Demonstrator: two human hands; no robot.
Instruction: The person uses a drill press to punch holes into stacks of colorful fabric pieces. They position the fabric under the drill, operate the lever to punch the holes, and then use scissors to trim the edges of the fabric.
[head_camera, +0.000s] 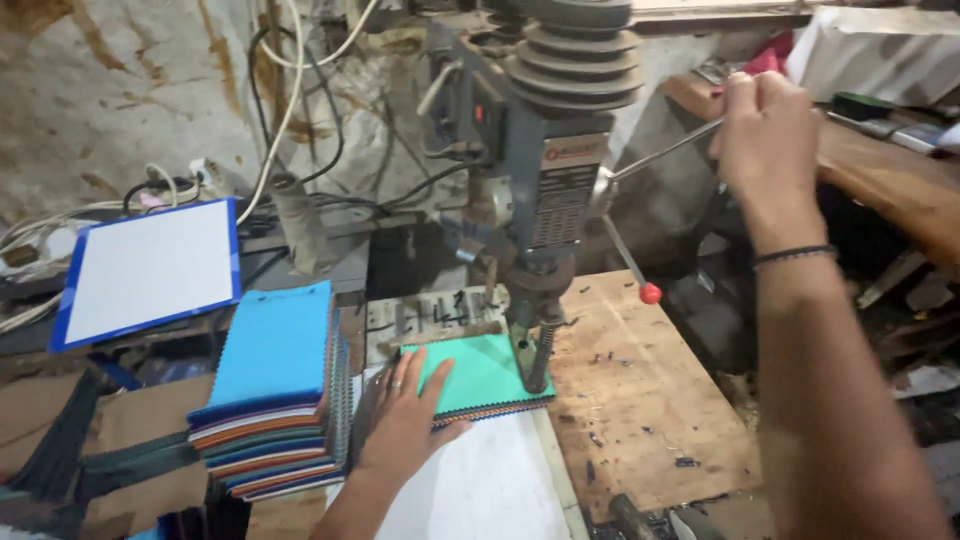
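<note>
Nearest the camera: white sheet lying on the bench, its far edge tucked under the swatch work.

Left hand lies flat, fingers spread, palm down on the near left corner of a green swatch stack. Not a grasp; it presses the stack onto the bench. A ring shows on one finger. Stack edges are pinked and layered in several colours beneath the green top sheet.

Drill bit stands upright at the right edge of the green stack, meeting its surface near the far right corner. Whether it has entered the fabric cannot be told.

Left of the hand: a taller pile of swatches, blue on top, just beside the green stack but apart from it.

Right: plywood table littered with dark chips and scraps.

Farther back: drill press, grey, stepped pulley at top, standing directly behind the stack and hiding the bench behind it. A red-knobbed lever hangs down on its right side.

Right hand, raised, is closed in a fist around the end of a metal feed handle that runs back to the press head. Dark band on the wrist.

Far left: blue-bordered white board lying tilted, cables trailing along a stained wall.
</note>
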